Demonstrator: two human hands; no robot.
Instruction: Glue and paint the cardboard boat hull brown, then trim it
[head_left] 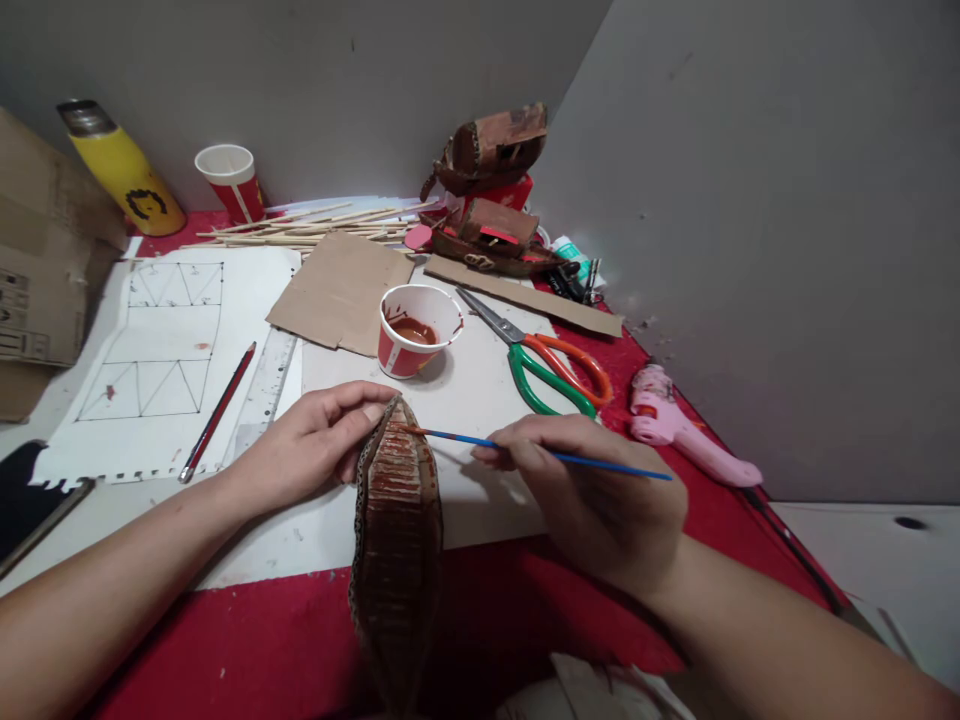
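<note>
A long cardboard boat hull (397,540) with a slatted, brown-painted inside points away from me at the middle of the view. My left hand (322,440) grips its far tip between thumb and fingers. Pinched in my right hand (592,490) is a thin blue paintbrush (465,439), whose tip touches the slats near the far end, where the paint is patchy and reddish. Beyond the hull stands a small paper cup (407,359) with red-brown paint inside.
Scissors (517,338), cardboard pieces (345,290) and a pink glue gun (686,430) lie around. A pencil (218,412) rests by a drawing (161,335). Behind are sticks (315,228), two brown model boats (487,235), a cup (232,187) and a yellow bottle (127,170).
</note>
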